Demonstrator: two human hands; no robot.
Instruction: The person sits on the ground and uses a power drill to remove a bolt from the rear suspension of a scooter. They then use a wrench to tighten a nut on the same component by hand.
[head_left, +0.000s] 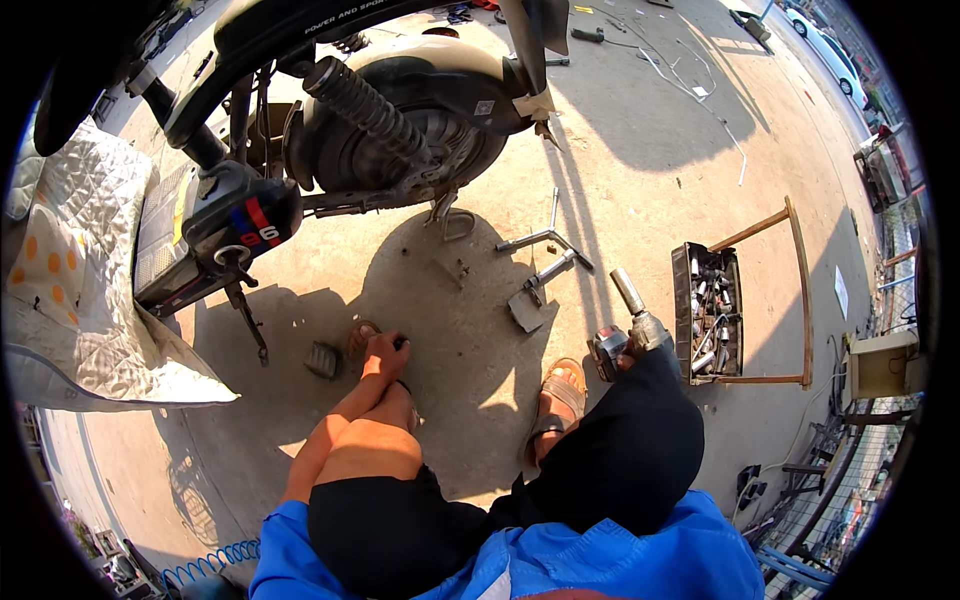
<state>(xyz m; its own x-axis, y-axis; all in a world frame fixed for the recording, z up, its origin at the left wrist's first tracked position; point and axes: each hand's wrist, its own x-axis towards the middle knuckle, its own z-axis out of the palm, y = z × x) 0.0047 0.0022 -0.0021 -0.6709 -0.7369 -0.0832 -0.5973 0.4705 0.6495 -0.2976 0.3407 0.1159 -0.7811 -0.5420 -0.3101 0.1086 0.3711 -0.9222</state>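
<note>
We saw hard, warm sunlight glaring on the concrete floor (645, 230) left of the tool tray (683, 300), with sharp, dark shadows beyond and beside it. Straight edges bowed toward the black fisheye rim; fine detail farther right of the tray looked soft.

Bright blue top (640, 560), fabric creased in folds, loose black shorts (400, 525), brown open-toed sandals (564, 394) with broad straps

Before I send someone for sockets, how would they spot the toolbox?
Find the scooter, then look right across the concrete. Just right of the impact wrench sits the open, rectangular toolbox. Unlike its neighbours, it is crammed with metal sockets, a brown frame extending rightward.
</note>
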